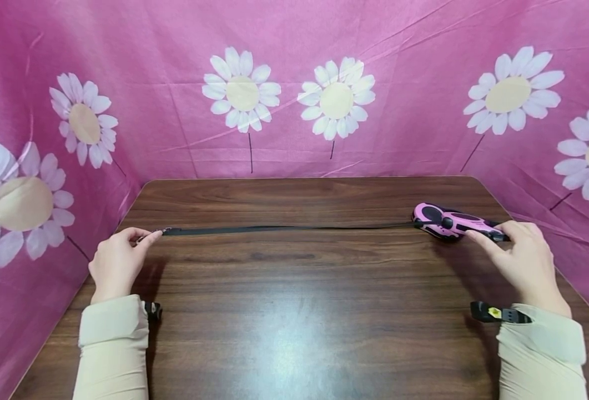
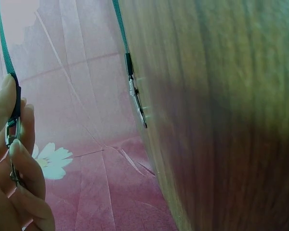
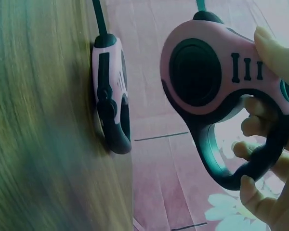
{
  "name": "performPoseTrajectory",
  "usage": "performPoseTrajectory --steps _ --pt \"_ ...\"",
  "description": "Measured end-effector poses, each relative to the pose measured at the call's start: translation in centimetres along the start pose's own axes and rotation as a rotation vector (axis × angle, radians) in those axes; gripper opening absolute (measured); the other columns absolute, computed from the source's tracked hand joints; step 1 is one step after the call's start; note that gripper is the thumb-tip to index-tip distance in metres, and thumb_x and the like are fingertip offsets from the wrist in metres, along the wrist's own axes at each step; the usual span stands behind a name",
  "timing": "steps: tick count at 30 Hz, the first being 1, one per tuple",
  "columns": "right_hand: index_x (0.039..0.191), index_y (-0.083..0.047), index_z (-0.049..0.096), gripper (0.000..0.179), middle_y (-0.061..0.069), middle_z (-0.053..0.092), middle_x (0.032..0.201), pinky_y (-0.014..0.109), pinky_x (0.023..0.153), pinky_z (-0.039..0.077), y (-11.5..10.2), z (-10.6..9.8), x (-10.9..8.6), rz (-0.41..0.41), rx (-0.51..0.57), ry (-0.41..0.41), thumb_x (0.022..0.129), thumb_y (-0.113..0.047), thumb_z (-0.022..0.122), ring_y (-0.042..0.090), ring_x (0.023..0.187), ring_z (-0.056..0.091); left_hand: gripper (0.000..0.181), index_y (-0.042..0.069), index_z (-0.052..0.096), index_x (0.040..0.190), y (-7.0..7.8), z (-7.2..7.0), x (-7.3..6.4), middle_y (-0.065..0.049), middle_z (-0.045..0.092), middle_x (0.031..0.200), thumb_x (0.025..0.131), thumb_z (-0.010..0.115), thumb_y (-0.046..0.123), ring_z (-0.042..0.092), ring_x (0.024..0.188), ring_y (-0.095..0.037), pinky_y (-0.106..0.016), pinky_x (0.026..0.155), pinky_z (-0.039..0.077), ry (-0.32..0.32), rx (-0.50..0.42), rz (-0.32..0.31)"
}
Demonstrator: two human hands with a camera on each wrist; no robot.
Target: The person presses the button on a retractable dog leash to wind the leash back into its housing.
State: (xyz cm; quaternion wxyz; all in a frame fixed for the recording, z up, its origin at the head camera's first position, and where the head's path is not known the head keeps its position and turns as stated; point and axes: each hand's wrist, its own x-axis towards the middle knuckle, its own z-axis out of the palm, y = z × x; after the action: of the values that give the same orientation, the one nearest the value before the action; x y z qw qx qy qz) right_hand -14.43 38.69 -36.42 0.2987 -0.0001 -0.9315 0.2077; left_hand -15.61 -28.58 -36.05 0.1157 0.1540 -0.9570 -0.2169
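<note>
One leash is drawn out above the counter, as I see it: the left hand pinches its metal clip, while the right hand curls round its handle. I'd advise a firm pinch and an even pull along the strap, since a loosened clip could spring back. Near the right hand, a second leash seems to rest on the counter, its hook near the left hand; overlapping straps could snag. Daisy-printed cloth hangs beyond both hands.

sleeves — pale cream, broad cuffs | wrist devices — black, right one with yellow patch | hands bare
</note>
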Motion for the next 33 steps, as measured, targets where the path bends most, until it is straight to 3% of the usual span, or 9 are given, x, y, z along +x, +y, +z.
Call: performPoseTrajectory --steps 6,13,19,33 --pt "0.066 0.0 0.053 0.034 0.001 0.041 0.065 0.027 0.064 0.023 -0.5 0.8 0.0 -0.034 0.094 0.096 0.072 -0.017 0.083 -0.009 0.072 0.028 0.059 0.015 0.071 0.115 0.0 0.2 0.2 -0.023 0.07 0.112 0.093 0.051 0.066 0.061 0.101 -0.049 -0.051 0.058 0.044 0.008 -0.005 0.004" --pt "0.066 0.004 0.056 0.035 -0.016 0.04 0.069 0.015 0.067 0.023 -0.6 1.4 0.1 -0.09 0.176 0.213 0.059 -0.01 0.087 -0.015 0.078 0.032 0.057 0.016 0.071 0.115 -0.4 0.1 0.3 -0.019 0.071 0.114 0.093 0.052 0.065 0.061 0.103 -0.049 -0.055 0.06 0.044 0.037 -0.018 -0.028" --pt "0.064 0.005 0.053 0.036 -0.011 0.042 0.067 0.012 0.07 0.024 -0.8 1.8 0.1 -0.154 0.228 0.256 0.059 -0.009 0.086 -0.015 0.082 0.034 0.057 0.016 0.071 0.116 -0.5 0.0 0.4 -0.016 0.071 0.115 0.093 0.051 0.065 0.061 0.105 -0.048 -0.056 0.061 0.044 0.036 -0.022 -0.044" --pt "0.062 0.001 0.05 0.038 -0.002 0.042 0.065 0.019 0.068 0.024 -0.8 2.1 0.1 -0.189 0.238 0.211 0.055 -0.005 0.087 -0.008 0.076 0.034 0.057 0.015 0.071 0.115 0.0 0.1 0.1 -0.018 0.071 0.114 0.093 0.052 0.065 0.062 0.101 -0.049 -0.053 0.058 0.044 0.038 -0.013 -0.008"
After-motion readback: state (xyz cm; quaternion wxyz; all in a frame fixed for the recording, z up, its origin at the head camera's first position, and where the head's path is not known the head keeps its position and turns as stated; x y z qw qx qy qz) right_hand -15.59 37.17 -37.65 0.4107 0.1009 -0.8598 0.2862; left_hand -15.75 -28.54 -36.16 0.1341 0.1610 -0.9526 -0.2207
